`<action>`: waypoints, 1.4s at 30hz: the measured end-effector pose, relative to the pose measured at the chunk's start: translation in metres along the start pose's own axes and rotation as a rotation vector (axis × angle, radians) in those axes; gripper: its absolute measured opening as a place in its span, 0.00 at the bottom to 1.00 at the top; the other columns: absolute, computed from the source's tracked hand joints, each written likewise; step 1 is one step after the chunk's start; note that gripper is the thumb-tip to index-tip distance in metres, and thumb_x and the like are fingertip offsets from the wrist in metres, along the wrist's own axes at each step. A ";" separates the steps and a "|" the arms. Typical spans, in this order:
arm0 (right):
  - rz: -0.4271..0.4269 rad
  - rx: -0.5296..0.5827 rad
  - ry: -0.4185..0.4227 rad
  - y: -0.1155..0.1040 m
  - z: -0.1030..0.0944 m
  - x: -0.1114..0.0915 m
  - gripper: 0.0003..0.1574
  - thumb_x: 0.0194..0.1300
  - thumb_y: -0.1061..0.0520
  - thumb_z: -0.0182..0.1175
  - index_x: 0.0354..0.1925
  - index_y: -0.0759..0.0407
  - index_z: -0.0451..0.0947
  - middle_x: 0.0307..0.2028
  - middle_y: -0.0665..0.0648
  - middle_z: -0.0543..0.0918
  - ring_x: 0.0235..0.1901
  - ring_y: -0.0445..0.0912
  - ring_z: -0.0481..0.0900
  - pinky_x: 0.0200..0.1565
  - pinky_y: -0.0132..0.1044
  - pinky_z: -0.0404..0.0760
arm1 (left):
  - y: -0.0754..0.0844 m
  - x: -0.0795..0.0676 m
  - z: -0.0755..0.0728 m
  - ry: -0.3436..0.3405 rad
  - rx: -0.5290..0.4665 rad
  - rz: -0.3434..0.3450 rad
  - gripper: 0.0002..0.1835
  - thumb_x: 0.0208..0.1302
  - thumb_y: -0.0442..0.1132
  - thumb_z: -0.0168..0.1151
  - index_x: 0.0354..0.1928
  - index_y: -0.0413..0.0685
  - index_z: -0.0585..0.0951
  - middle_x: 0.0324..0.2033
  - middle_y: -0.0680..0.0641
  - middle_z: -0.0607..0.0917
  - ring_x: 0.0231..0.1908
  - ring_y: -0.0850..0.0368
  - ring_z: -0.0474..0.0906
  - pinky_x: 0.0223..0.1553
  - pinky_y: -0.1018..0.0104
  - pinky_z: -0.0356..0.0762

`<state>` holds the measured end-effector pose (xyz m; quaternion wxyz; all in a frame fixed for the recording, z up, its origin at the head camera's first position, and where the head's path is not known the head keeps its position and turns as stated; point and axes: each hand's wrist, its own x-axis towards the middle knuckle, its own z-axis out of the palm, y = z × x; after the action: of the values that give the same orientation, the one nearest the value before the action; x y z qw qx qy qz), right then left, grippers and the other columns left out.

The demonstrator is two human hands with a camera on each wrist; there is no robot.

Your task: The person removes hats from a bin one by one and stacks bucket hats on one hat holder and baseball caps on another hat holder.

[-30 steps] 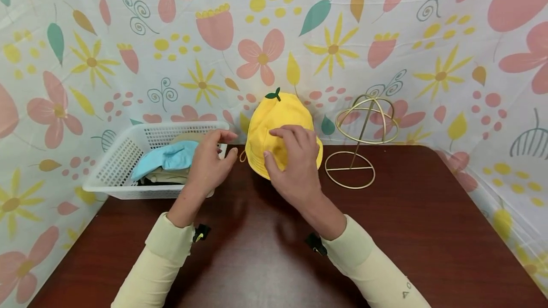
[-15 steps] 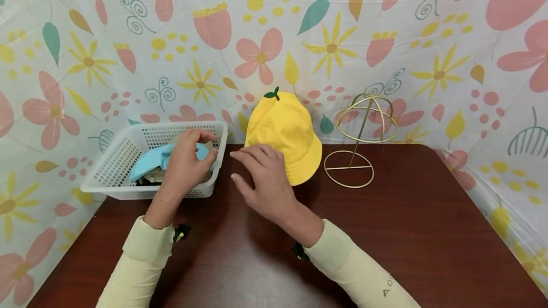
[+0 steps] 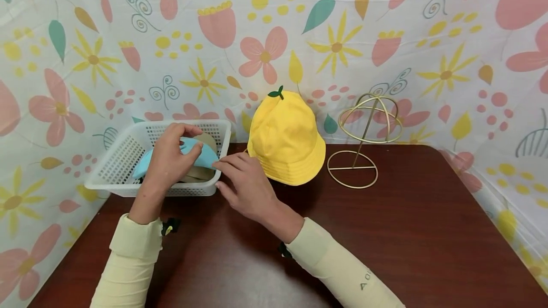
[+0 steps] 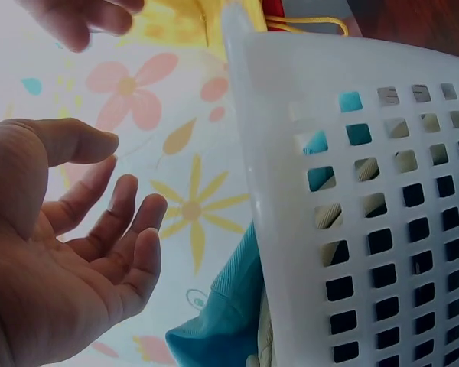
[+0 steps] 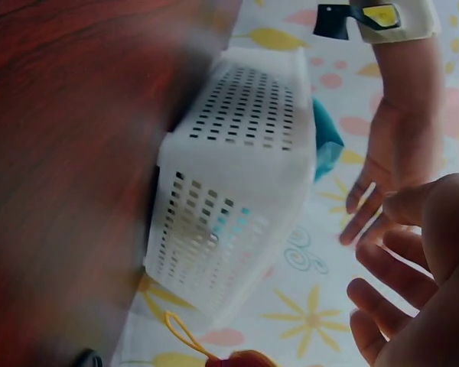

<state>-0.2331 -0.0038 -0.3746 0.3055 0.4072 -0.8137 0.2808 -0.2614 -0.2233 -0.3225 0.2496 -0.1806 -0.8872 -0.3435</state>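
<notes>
We see the light-blue cloth (image 3: 207, 155), apparently a hat, in the white basket (image 3: 115, 189), on top of darker and beige pieces. Its longer direction runs roughly left to right, along the basket's length, and it humps up in the middle. Our left hand (image 3: 167, 158) hovers over it and looks the nearer of the two; our right hand (image 3: 250, 184) is off the basket's right end, its fingertips pointing left toward the cloth. So for us the cloth lies below the left hand, and below and to the left of the right one. Both hands are free, fingers loosely bent with thumbs apart, and we are grasping nothing.

From the head view alone, we could take the hands to be on the cloth and the rim. The wrist views correct that: we see a gap between each hand and the basket, and a blue corner poking above the rim. The right wrist view also shows us a yellow cord (image 5: 201, 349), which the head view nearly hides.

Farther out, the yellow hat (image 3: 287, 137) stands right of the basket, and beyond it the wire stand (image 3: 353, 168), bare, on the table (image 3: 385, 232).
</notes>
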 end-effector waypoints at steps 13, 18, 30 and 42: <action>0.014 -0.121 -0.186 0.000 0.026 0.007 0.10 0.71 0.56 0.70 0.49 0.53 0.90 0.50 0.49 0.87 0.50 0.46 0.80 0.56 0.37 0.76 | -0.004 0.002 0.000 -0.116 0.006 0.038 0.12 0.71 0.33 0.69 0.54 0.40 0.83 0.51 0.39 0.83 0.55 0.40 0.78 0.56 0.41 0.75; -0.012 -0.174 -0.203 -0.002 0.034 0.007 0.07 0.71 0.58 0.69 0.44 0.50 0.91 0.46 0.47 0.87 0.48 0.44 0.80 0.55 0.35 0.75 | -0.009 -0.001 -0.001 -0.220 0.056 0.036 0.15 0.70 0.34 0.71 0.56 0.41 0.82 0.53 0.40 0.82 0.56 0.39 0.78 0.56 0.42 0.76; 0.003 -0.174 -0.154 -0.003 0.041 0.008 0.08 0.70 0.61 0.69 0.44 0.51 0.91 0.45 0.47 0.88 0.49 0.45 0.80 0.57 0.34 0.73 | -0.021 -0.003 0.002 -0.242 0.370 0.139 0.23 0.57 0.38 0.82 0.53 0.42 0.83 0.52 0.40 0.82 0.50 0.39 0.78 0.50 0.41 0.74; 0.029 -0.091 -0.086 -0.003 0.044 0.007 0.09 0.70 0.64 0.67 0.43 0.53 0.91 0.46 0.49 0.88 0.49 0.48 0.79 0.55 0.36 0.75 | -0.027 -0.007 -0.021 -0.324 0.495 -0.040 0.28 0.57 0.37 0.80 0.59 0.41 0.81 0.61 0.34 0.73 0.64 0.30 0.66 0.57 0.33 0.61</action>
<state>-0.2462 -0.0397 -0.3980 0.2844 0.3929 -0.8437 0.2301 -0.2624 -0.2582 -0.3271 0.1344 -0.1494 -0.9756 -0.0884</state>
